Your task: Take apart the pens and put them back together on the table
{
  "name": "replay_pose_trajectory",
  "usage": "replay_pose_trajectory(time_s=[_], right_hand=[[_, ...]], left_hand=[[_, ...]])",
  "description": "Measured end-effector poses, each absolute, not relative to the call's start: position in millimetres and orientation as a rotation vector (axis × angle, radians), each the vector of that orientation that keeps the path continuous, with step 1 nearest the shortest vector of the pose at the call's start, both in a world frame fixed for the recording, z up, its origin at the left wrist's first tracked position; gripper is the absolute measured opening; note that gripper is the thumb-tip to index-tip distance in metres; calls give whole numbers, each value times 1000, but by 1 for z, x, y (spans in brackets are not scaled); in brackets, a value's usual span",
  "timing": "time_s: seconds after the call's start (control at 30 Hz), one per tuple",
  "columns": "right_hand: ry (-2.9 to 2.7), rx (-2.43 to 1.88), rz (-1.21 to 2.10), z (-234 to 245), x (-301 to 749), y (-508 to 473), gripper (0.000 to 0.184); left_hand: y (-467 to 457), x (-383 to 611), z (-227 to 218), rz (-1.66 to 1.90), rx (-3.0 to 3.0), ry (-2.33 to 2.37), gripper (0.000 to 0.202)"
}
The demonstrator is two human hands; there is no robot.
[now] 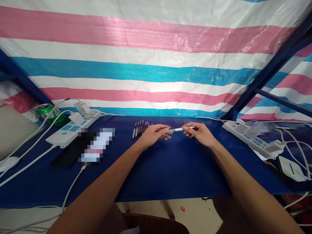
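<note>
Both my hands meet over the middle of the blue table [170, 169]. My left hand [153, 134] is closed in a pinch on one end of a thin white pen-like stick [177, 129]. The other end of the stick is pinched by my right hand [198, 133], fingers pressed together. The stick lies level between them, just above the table. A row of several similar thin sticks [140, 128] with dark tips lies on the table just behind my left hand.
A white power strip [70, 128] with plugs and cables and a green can [47, 112] sit far left. A dark phone [73, 149] lies beside it. Another power strip [253, 138] and a white device [291, 168] stand right. A striped tarp hangs behind.
</note>
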State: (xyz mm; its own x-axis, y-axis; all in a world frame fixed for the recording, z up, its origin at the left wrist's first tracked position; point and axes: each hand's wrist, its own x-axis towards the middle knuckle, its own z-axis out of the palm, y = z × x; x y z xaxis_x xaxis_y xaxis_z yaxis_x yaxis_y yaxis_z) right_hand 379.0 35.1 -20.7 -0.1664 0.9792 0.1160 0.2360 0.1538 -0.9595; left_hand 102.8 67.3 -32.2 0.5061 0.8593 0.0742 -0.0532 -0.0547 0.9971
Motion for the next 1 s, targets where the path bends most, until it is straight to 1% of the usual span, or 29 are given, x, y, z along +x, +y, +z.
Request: replay_pose_trajectory(time_s=[0.1, 0.27, 0.37, 0.4, 0.53, 0.63, 0.67, 0.8, 0.87, 0.93, 1.0], right_hand=[[-1582, -1210, 1081, -20, 377, 34, 54], [-1592, -1205, 1073, -20, 376, 32, 52], [-1590, -1215, 1065, -19, 375, 32, 53], [-1588, -1215, 1065, -19, 375, 32, 53], [-1596, -1202, 1070, -18, 374, 31, 51], [-1592, -1208, 1067, -17, 374, 31, 51], [-1591, -1210, 1066, -17, 374, 30, 51], [-1614, -1202, 1055, -17, 374, 30, 51], [-1614, -1204, 1053, -17, 374, 30, 51], [-1597, -1215, 1051, -16, 373, 30, 51], [-1583, -1223, 1046, -16, 373, 29, 52]], left_hand=[[67, 101, -32, 915, 1469, 701, 61], [67, 101, -33, 870, 1465, 753, 50], [67, 102, -33, 979, 1524, 704, 63], [67, 103, -33, 990, 1514, 709, 63], [65, 104, -32, 947, 1507, 733, 54], [64, 105, -33, 1007, 1533, 725, 65], [64, 106, -33, 1005, 1517, 737, 64], [63, 108, -37, 930, 1502, 763, 48], [63, 108, -37, 978, 1527, 740, 49], [63, 108, -37, 1027, 1525, 748, 55], [63, 107, -36, 993, 1525, 788, 51]])
